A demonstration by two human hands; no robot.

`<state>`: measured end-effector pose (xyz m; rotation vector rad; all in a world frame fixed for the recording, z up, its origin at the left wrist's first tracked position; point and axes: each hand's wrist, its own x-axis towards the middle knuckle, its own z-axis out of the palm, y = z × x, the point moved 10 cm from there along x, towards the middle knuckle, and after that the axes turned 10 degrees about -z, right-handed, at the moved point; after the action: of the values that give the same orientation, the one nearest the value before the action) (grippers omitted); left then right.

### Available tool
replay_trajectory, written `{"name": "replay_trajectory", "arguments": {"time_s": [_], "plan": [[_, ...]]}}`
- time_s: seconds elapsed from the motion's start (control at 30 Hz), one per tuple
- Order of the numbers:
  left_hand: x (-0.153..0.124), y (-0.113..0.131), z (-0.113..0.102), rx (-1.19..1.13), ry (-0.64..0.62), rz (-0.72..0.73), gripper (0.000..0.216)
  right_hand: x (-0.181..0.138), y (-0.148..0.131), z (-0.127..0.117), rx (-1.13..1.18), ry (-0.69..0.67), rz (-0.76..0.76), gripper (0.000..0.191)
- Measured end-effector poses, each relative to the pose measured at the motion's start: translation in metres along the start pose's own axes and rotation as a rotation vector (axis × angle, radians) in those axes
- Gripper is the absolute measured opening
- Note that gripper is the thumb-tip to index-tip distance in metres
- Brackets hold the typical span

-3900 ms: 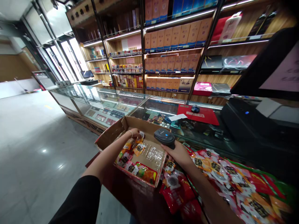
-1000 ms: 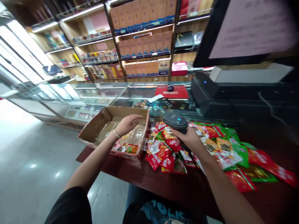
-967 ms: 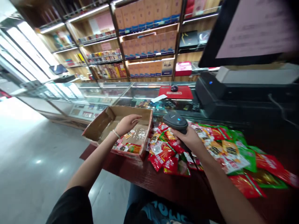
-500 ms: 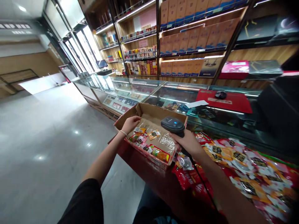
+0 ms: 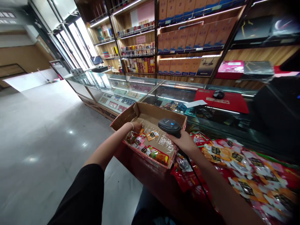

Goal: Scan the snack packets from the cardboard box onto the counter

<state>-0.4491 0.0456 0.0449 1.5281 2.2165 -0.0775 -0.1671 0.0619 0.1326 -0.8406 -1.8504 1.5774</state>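
Observation:
My right hand [image 5: 184,142] is wrapped round the handle of a black barcode scanner [image 5: 169,125], its head with a small blue light over the right side of an open cardboard box [image 5: 161,113]. My left hand [image 5: 137,126] reaches down inside the box at its left, fingers curled against an orange snack packet [image 5: 142,132]; its fingertips are partly hidden. Also in the box lie an orange-and-white packet [image 5: 152,135], several pink-and-white packets and a red-edged packet [image 5: 158,155] along the near wall. The scanner's cable [image 5: 199,178] hangs below my right hand.
A large heap of snack packets [image 5: 236,156] lies right of the box. Behind stands a glass display counter [image 5: 150,89] with a red mat [image 5: 220,101], a mouse [image 5: 218,94] and a white paper [image 5: 195,103]. Stocked shelves [image 5: 182,40] line the wall.
My left hand has moved down and deeper into the box, onto the orange packet. My right hand still holds the scanner over the box. The view has shifted slightly.

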Motion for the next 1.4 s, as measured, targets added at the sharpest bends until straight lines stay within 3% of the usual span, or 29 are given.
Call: {"name": "replay_trajectory", "arguments": {"time_s": [0.13,0.3,0.4,0.5,0.57,0.8,0.97,1.13,1.3,1.4], "plan": [[-0.001,0.004,0.0,-0.023,-0.014,-0.009,0.025,-0.002,-0.002,-0.007,-0.057,-0.01,-0.034,0.036],[-0.018,0.025,-0.038,-0.175,0.115,0.025,0.02,-0.011,0.001,-0.022,-0.037,0.019,-0.056,0.036],[-0.031,0.049,-0.054,-0.568,0.103,0.057,0.037,-0.021,-0.002,-0.035,-0.01,0.065,-0.068,0.037],[-0.044,0.088,-0.055,-1.081,-0.057,0.143,0.041,-0.033,-0.005,-0.051,-0.011,0.128,-0.088,0.038],[-0.052,0.116,-0.054,-1.184,-0.125,0.196,0.038,-0.043,-0.006,-0.064,-0.078,0.17,-0.105,0.036],[-0.059,0.165,-0.049,-1.101,-0.121,0.232,0.031,-0.082,-0.009,-0.099,-0.266,0.26,-0.182,0.04],[-0.058,0.173,-0.05,-1.107,-0.138,0.242,0.035,-0.093,-0.014,-0.098,-0.256,0.234,-0.256,0.046],[-0.058,0.167,-0.053,-1.032,-0.026,0.16,0.036,-0.096,-0.012,-0.093,-0.308,0.199,-0.224,0.041],[-0.065,0.181,-0.049,-1.061,-0.122,0.207,0.035,-0.103,-0.013,-0.101,-0.279,0.22,-0.227,0.042],[-0.073,0.193,-0.051,-1.08,-0.117,0.22,0.036,-0.113,-0.015,-0.116,-0.253,0.276,-0.237,0.043]]}}
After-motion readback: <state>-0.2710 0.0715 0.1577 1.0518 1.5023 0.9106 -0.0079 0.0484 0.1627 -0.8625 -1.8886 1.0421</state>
